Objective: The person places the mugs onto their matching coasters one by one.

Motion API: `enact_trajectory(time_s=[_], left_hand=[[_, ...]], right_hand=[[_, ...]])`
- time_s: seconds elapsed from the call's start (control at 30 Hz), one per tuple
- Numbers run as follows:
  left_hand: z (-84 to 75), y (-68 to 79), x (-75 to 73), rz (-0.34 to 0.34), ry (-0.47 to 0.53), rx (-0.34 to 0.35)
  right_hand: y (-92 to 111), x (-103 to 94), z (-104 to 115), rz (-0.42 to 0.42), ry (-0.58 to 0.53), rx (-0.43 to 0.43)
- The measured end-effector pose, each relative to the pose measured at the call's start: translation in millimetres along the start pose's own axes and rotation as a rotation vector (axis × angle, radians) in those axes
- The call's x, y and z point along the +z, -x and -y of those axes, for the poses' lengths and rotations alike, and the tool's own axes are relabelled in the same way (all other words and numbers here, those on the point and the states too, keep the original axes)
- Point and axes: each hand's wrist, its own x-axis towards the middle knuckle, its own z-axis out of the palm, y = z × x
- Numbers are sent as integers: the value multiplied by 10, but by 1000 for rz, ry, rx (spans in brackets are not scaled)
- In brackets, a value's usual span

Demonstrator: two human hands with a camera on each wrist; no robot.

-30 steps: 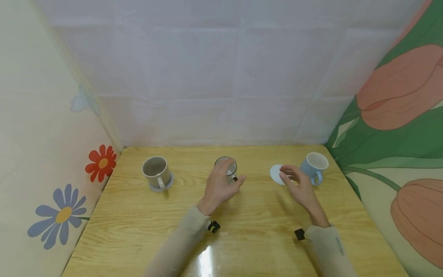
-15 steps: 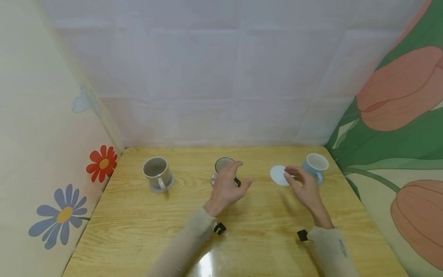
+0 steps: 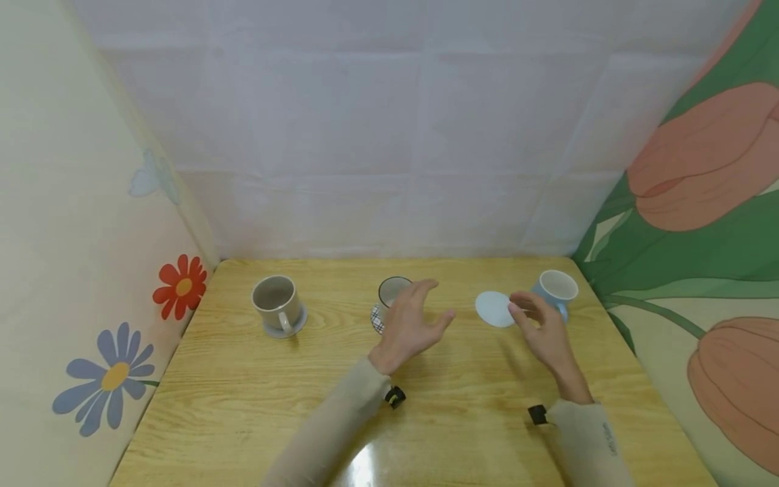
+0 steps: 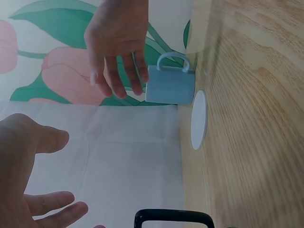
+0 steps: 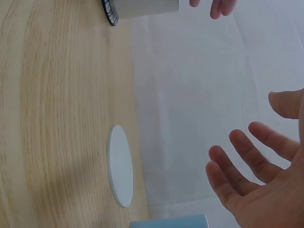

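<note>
Your left hand (image 3: pixel 409 326) and right hand (image 3: pixel 543 333) hold nothing, fingers loosely spread. The blue mug (image 3: pixel 555 289) stands far right, beside the pale coaster (image 3: pixel 493 309); grip its body squarely and keep it level.

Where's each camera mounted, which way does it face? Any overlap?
Head: on the head, facing forward and down at the yellow wood-grain table; left hand, right hand, beige sleeves show.
Left wrist: on that wrist, facing forward-right toward the light-blue cylindrical mug; both hands show.
Right wrist: on that wrist, facing forward to the creased white backdrop; right hand, some left fingers show.
Wrist views share: round white coaster, mug.
</note>
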Motion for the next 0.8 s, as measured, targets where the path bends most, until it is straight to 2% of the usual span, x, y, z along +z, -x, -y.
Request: enact_trajectory(time_s=[0.2,0.4,0.8], left_hand=[[10,-67,40,12,-32,22],[-10,-108,85,28,-41,40],[-17,-89,206,33,-23,48]], right_hand=[[-16,-101,-37,-40,11,-24],[2,-173,-42,-67,27,9],[34,-192,-91,-103,21,30]])
